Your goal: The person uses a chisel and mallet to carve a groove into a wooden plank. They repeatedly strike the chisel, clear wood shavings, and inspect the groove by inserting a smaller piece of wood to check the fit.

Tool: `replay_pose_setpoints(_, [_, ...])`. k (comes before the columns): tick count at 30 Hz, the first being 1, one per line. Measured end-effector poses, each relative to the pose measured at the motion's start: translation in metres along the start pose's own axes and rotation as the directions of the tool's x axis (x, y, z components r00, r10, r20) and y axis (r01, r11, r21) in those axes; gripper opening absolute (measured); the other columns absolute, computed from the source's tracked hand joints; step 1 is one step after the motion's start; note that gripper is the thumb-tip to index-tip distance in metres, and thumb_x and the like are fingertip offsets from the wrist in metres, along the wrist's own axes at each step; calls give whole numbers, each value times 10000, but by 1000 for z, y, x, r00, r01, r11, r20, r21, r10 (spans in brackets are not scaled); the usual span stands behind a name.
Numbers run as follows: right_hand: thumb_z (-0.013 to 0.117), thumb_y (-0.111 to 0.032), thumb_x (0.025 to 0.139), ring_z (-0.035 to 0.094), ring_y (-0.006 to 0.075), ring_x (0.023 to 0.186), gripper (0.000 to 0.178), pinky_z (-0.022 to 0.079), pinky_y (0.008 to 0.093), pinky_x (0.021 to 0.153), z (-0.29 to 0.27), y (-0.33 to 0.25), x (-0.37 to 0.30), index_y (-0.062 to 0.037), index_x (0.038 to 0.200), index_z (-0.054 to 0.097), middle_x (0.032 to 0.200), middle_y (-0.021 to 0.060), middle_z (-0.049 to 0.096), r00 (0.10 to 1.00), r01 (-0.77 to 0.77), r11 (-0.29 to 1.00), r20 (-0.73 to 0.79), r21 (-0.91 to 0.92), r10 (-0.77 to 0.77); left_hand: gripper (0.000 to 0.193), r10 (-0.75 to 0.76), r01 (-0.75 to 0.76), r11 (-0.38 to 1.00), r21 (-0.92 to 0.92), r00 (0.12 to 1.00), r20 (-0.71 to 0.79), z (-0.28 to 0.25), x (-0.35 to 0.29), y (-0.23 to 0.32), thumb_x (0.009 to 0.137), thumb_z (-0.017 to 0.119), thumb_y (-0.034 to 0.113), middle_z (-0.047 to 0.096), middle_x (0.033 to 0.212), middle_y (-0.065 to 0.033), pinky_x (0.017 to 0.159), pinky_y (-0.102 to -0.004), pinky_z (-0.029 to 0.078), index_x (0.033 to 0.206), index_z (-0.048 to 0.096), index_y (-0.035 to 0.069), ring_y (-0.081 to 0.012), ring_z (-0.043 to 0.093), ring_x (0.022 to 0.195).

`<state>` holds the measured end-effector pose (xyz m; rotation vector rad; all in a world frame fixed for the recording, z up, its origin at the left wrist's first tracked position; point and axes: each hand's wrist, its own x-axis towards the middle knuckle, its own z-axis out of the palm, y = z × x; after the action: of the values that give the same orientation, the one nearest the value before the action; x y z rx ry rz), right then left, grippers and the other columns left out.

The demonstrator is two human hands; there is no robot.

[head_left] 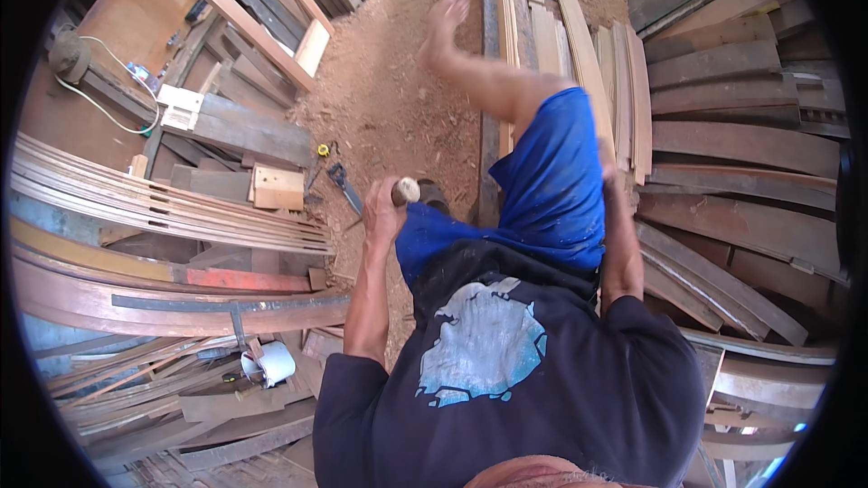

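My left hand [386,208] is closed around a round wooden handle [408,189], whose pale blunt end points up beside my left thigh. The rest of that tool is hidden behind the hand and leg. My right hand [608,163] hangs by the outer side of my right thigh, next to the long planks [579,32]; its fingers are blurred and partly hidden. One bare leg [488,81] in blue shorts is bent across the edge of the plank-laden bench [489,149], its foot blurred.
A handsaw [344,186] and a yellow tape measure [323,150] lie on the shavings-covered floor [384,54] at left. Long curved strips [181,203] and a wooden frame [298,59] stand further left. Stacked curved boards [723,136] fill the right side.
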<state>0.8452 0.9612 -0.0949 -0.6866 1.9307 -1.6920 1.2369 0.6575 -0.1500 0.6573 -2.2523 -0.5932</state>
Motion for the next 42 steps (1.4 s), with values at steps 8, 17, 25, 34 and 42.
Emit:
replay_pose_setpoints(8, [716,-181,969,555,50,655,148,460,227,605,-56,-231,-67,-43,1019,692,922,65,762,913,122,877,-295,-466,-283,545,231,-234,969,-83,972,-44,-9,52,72,670,811,1,664,1239,-109,987,-470,444,1188,708,133,-336,604,1120])
replay_pose_setpoints(17, [773,-202,941,699,147,721,278,590,287,685,54,-168,-89,9,1099,686,951,157,775,989,27,939,-145,342,24,323,649,-663,665,-345,741,-173,26,127,250,819,776,263,587,1413,-125,1014,-481,387,1140,742,240,-318,509,1260])
replay_pose_setpoints(25, [765,-65,923,706,244,734,211,620,359,697,63,-100,-50,-58,1031,584,871,106,690,927,-295,653,43,697,372,420,810,-731,548,-406,585,40,108,71,262,821,721,271,481,1527,-214,1074,-504,334,1241,712,283,-343,436,1379])
replay_pose_setpoints(34, [804,-59,887,689,188,676,291,593,296,629,43,-56,-30,-57,1036,553,848,121,697,963,-200,678,13,708,270,1090,-271,420,876,-237,835,480,187,47,125,707,901,341,475,1459,-339,1141,-508,385,1554,314,-15,-484,471,1377])
replay_pose_setpoints(42, [810,-81,887,682,175,659,281,579,296,614,38,-56,-26,-49,1029,570,843,111,705,942,-258,687,20,680,334,896,-320,528,797,-291,780,538,233,42,138,733,688,105,623,1295,-265,1036,-457,511,1553,334,33,-422,631,1222])
